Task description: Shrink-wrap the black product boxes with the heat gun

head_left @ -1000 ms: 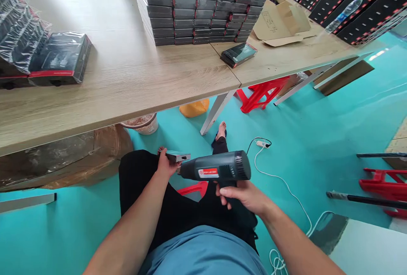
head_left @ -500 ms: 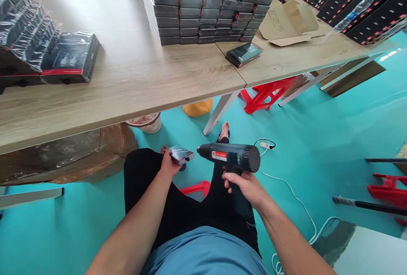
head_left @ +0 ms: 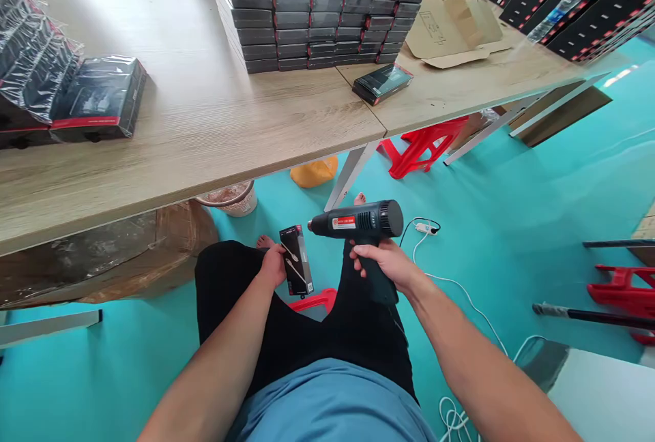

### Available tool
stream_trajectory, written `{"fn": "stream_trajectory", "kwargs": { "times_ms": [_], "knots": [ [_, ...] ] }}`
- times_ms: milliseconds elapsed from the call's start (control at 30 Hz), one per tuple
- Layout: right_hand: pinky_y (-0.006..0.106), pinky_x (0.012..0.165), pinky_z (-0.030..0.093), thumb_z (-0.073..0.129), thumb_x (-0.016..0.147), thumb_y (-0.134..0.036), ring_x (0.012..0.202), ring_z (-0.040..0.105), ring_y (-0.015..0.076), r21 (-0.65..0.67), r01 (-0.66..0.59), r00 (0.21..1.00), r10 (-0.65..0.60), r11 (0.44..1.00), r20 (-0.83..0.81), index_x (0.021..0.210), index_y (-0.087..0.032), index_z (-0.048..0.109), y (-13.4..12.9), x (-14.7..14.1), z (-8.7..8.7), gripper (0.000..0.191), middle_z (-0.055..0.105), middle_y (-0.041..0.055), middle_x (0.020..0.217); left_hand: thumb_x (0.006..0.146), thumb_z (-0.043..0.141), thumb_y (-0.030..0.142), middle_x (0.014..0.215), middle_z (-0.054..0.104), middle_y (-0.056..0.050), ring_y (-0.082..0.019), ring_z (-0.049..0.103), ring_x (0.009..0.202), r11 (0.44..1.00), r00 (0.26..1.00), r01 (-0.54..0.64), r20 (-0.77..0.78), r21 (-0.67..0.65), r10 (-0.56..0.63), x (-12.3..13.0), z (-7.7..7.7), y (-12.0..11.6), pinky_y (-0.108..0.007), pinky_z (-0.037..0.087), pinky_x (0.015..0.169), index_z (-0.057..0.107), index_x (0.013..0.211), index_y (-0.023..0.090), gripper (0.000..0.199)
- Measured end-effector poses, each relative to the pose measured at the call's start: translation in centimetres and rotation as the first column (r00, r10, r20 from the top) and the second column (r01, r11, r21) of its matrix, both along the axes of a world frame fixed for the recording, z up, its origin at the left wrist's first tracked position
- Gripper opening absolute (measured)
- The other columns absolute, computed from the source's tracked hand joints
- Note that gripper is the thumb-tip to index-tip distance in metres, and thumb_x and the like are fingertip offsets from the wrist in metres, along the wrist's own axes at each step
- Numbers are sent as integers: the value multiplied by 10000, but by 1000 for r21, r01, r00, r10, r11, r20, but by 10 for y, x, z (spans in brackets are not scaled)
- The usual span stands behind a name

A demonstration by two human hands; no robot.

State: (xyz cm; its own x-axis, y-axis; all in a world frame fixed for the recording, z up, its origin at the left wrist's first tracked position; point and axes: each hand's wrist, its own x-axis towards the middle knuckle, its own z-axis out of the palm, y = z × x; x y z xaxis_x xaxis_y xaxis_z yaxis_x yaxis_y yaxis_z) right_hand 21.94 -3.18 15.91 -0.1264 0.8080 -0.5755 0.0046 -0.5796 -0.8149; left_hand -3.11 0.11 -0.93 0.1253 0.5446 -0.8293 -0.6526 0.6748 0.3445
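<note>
Over my lap, my left hand [head_left: 273,266] grips a slim black box [head_left: 295,259] by its left edge. The box stands tilted with its printed face toward me, showing a picture of a cable-like item. My right hand [head_left: 381,261] is wrapped round the handle of a dark heat gun [head_left: 358,221] with a red label. Its nozzle points left, a short gap from the top of the box. The trigger is mostly hidden by my fingers.
Ahead runs a wooden table [head_left: 205,172] bearing a stack of black boxes [head_left: 327,12], one loose box [head_left: 382,83], wrapped boxes [head_left: 97,97] and an opened carton [head_left: 450,26]. Below are a bin [head_left: 233,200], a red stool [head_left: 424,145] and a white cable [head_left: 460,286].
My left hand has turned the box from nearly flat to upright, its printed face now showing. The heat gun has moved slightly up and left. The view has shifted a little.
</note>
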Motion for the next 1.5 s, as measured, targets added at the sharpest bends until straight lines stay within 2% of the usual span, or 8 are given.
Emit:
{"fn": "stream_trajectory", "kwargs": {
  "times_ms": [300, 567, 700, 800, 933, 1067, 1167, 1500],
  "knots": [
    [295, 530, 501, 771, 715, -309, 591, 599, 158, -174, -503, 858, 513, 847, 22, 790, -168, 678, -39, 17, 29, 185, 640, 7, 655, 775, 501, 228, 609, 591, -35, -205, 573, 483, 993, 994, -106, 15, 59, 105, -6, -9, 2, -316, 482, 463, 656, 924, 153, 228],
    [286, 536, 513, 766, 723, -364, 620, 622, 160, -122, -189, 981, 193, 974, 21, 928, -159, 694, -38, 18, 12, 298, 685, 30, 751, 855, 475, 782, 970, 708, -178, -313, 698, 836, 985, 912, 99, 383, 145, -148, -14, 9, -2, -328, 511, 554, 599, 1233, 115, 777],
    [264, 545, 520, 748, 740, -379, 633, 624, 146, -35, 4, 1000, -4, 999, -19, 885, -162, 684, -12, -6, 7, 269, 685, 36, 783, 904, 538, 605, 1099, 718, -228, -349, 704, 977, 970, 830, 119, 515, 211, -214, -15, 8, -7, -430, 566, 745, 594, 1282, 62, 664],
    [269, 530, 513, 778, 719, -377, 619, 622, 154, -6, -199, 977, 198, 980, -82, 849, -166, 688, -6, -9, 19, 264, 688, 32, 753, 896, 556, 413, 1011, 754, -194, -333, 729, 923, 976, 872, 89, 458, 197, -172, -17, 4, -10, -467, 569, 821, 635, 1238, 59, 499],
    [281, 534, 510, 831, 673, -372, 578, 600, 160, -108, -551, 834, 546, 827, -79, 775, -155, 713, -22, 23, 31, 268, 652, 14, 624, 899, 527, 402, 1089, 749, -205, -340, 727, 994, 972, 871, -4, 478, 237, -113, -23, 14, -15, -465, 564, 862, 646, 1240, 56, 500],
    [265, 554, 516, 781, 756, -417, 646, 636, 160, -135, -190, 982, 191, 972, -10, 951, -153, 741, -40, 69, 19, 331, 708, 49, 794, 900, 539, 486, 1237, 691, -252, -352, 698, 1088, 964, 849, -37, 517, 264, -110, -26, 35, -20, -465, 554, 898, 603, 1316, 31, 619],
    [260, 579, 539, 797, 765, -414, 685, 653, 161, -149, 12, 1000, -11, 989, 4, 1026, -156, 737, -53, 80, 9, 372, 722, 62, 870, 901, 547, 464, 1193, 712, -235, -335, 714, 1034, 962, 892, -45, 445, 268, -83, -24, 42, -20, -457, 560, 890, 606, 1317, 31, 604],
    [245, 526, 540, 805, 738, -397, 637, 646, 148, -69, 27, 985, -38, 997, -170, 995, -139, 724, -61, 3, -4, 374, 718, 51, 806, 849, 596, 412, 999, 769, -178, -305, 740, 834, 937, 993, -35, 117, 347, -6, -9, 37, -20, -426, 578, 774, 684, 1206, 37, 525]
  ]
}}
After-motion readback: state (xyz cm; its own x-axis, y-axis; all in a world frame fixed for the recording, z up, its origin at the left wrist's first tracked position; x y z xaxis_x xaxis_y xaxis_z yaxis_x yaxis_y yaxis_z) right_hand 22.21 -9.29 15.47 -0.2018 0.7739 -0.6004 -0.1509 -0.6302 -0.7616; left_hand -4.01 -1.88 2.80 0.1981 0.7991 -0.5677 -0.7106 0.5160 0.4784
